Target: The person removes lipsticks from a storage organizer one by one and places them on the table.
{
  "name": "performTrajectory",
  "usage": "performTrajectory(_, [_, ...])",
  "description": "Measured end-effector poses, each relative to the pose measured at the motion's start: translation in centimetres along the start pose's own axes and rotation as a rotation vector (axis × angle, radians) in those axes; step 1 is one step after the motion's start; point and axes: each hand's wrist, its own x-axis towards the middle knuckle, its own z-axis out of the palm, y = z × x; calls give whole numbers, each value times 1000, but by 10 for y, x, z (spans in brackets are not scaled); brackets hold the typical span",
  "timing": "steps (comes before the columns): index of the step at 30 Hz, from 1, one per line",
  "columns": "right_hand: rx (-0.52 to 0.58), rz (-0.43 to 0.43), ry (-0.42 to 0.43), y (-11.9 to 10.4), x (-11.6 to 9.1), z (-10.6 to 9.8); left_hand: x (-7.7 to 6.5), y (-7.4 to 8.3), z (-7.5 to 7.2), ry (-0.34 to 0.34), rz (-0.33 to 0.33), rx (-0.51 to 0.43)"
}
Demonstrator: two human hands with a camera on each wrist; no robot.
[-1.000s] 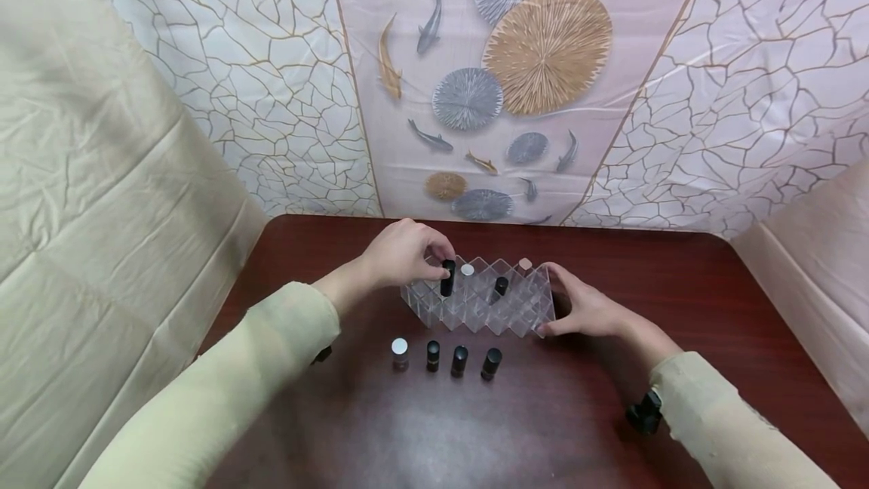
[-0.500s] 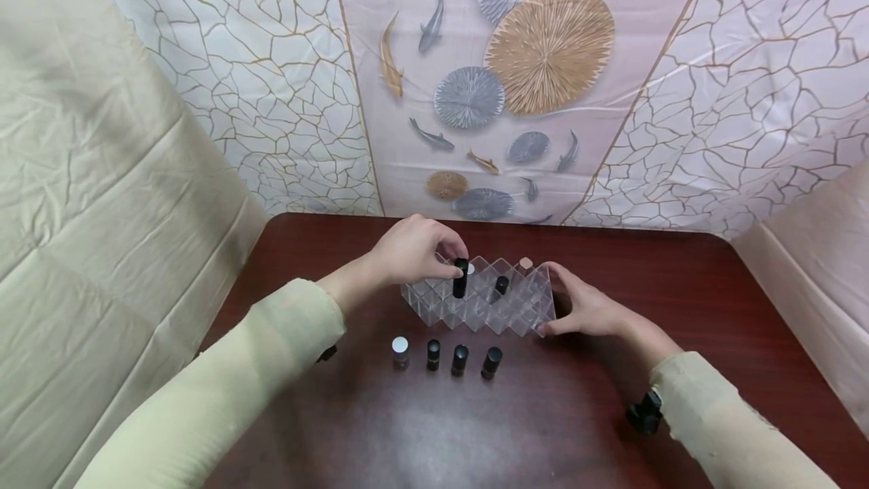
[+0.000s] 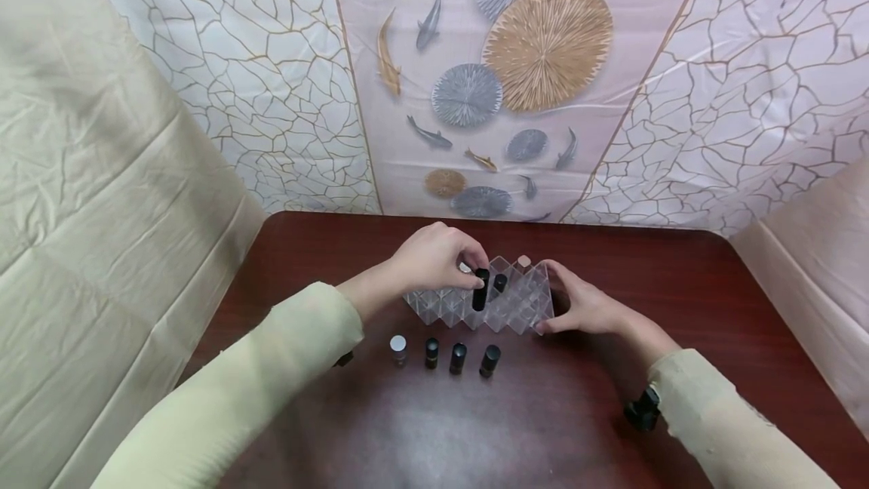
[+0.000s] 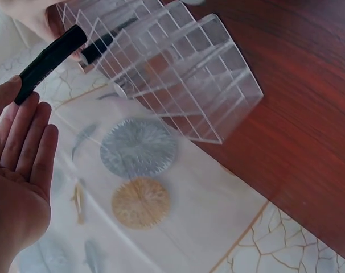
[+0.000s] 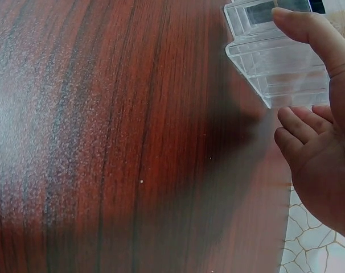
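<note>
My left hand (image 3: 440, 256) pinches a black lipstick tube (image 3: 480, 290) by its upper end, above the middle of a clear lipstick organizer (image 3: 434, 308). In the left wrist view the lipstick tube (image 4: 52, 63) sticks out from thumb and fingertips, and the other fingers lie extended. My right hand (image 3: 589, 306) grips the organizer's right end, thumb at the front corner and fingers behind. The right wrist view shows that thumb against the clear plastic of the organizer (image 5: 286, 71). A black-capped tube (image 3: 500, 282), a pink-capped one (image 3: 523, 263) and a white-topped one (image 3: 465, 268) stand in organizer slots.
In front of the organizer, a silver-topped tube (image 3: 398, 349) and three black tubes (image 3: 458, 358) stand upright in a row on the dark red wooden table (image 3: 434, 429). A patterned cloth (image 3: 468, 96) hangs behind the table's back edge, with beige cloth at both sides.
My left hand has carried the black lipstick tube rightward over the organizer, from its left part to its middle, and slightly nearer. The right hand keeps its place on the organizer.
</note>
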Motion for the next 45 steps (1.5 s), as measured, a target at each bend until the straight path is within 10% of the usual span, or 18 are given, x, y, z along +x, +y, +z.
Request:
performTrajectory(21, [15,-33,0,3,1,0,19,30,35,-76,66,-54])
performTrajectory(45, [29,-53,-1,1,2,1,9,36,79,-161,75,49])
